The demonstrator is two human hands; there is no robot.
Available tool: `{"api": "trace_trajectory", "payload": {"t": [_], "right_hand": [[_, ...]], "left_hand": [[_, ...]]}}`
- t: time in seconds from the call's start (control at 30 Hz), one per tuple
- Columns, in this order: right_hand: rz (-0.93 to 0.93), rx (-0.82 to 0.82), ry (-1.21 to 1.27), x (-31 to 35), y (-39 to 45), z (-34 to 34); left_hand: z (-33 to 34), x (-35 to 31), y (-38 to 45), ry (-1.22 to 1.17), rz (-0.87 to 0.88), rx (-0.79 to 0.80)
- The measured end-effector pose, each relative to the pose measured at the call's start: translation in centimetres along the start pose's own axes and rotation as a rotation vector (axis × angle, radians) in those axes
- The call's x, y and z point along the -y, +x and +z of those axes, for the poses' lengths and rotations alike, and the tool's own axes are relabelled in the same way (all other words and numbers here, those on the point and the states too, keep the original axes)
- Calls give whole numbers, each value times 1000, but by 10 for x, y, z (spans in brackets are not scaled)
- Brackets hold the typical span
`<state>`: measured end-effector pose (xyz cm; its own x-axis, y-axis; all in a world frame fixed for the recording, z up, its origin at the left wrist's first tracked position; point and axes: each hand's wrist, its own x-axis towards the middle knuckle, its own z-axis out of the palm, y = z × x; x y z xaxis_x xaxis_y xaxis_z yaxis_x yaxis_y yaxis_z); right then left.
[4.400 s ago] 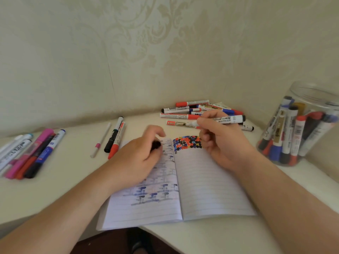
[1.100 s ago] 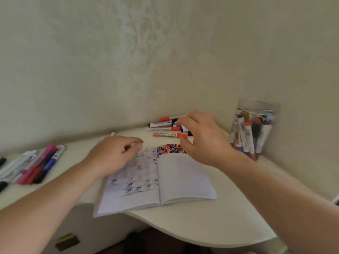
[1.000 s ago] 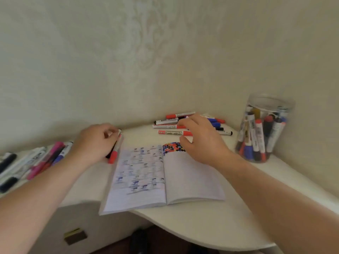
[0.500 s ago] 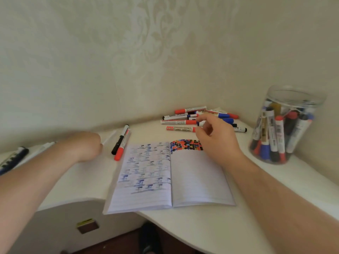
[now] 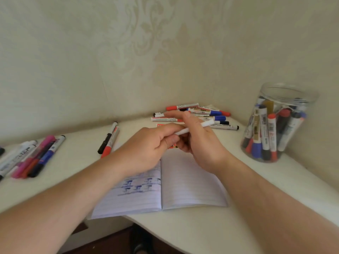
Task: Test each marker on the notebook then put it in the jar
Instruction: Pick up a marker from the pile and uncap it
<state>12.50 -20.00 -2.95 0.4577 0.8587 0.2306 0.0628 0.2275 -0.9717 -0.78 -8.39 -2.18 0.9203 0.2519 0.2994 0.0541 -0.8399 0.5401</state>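
Head view: both hands, left hand (image 5: 146,145) and right hand (image 5: 203,143), pinch a thin white plastic marker (image 5: 194,127) above the lined paper notebook (image 5: 190,184); light, stiff, probably slick, best gripped mid-barrel.

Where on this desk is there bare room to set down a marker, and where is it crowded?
Bare desk lies between the left marker group and the black-and-red pair; more between notebook and jar, and along the front edge. The back-corner marker pile is crowded.

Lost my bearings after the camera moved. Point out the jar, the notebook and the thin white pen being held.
jar (image 5: 286,94): head view, on its clear upper wall.
notebook (image 5: 190,184): head view, bare right page.
thin white pen (image 5: 203,124): head view, mid-barrel between the hands.
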Motion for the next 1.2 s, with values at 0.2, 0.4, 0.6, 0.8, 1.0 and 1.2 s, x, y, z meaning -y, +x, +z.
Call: {"api": "trace_trajectory", "payload": {"t": [0.2,0.4,0.6,0.8,1.0,1.2], "right_hand": [[44,-116,77,3,9,-7],[93,-234,-55,1,17,-17],[95,-150,-422,-19,16,-9],[136,-198,-535,-28,16,-3],[169,-205,-532,-33,19,-2],[162,-201,-547,-33,18,0]], "left_hand": [[-1,23,1,8,-97,-54],[2,47,-21,228,-155,41],[7,57,-28,245,-82,63],[8,55,-26,263,-94,90],[8,54,-26,258,-85,74],[9,55,-27,257,-82,70]]}}
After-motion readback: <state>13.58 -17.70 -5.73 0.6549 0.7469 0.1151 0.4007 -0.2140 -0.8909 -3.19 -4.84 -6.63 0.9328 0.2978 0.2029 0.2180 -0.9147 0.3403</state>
